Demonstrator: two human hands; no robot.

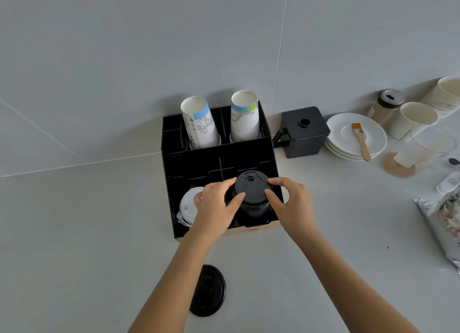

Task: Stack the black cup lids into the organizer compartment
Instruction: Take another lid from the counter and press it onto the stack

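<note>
A stack of black cup lids (251,193) stands in the front right compartment of the black organizer (216,161). My left hand (216,205) grips the stack from the left and my right hand (291,203) from the right, thumbs and fingers on the top lid's rim. One more black lid (209,290) lies flat on the counter near me, partly behind my left forearm. White lids (188,208) fill the front left compartment, half hidden by my left hand.
Two stacks of printed paper cups (199,123) stand in the organizer's back row. To its right sit a black lidded box (303,133), white saucers (356,136) with a brush, white cups (413,118), a glass (423,146) and a foil bag (443,223).
</note>
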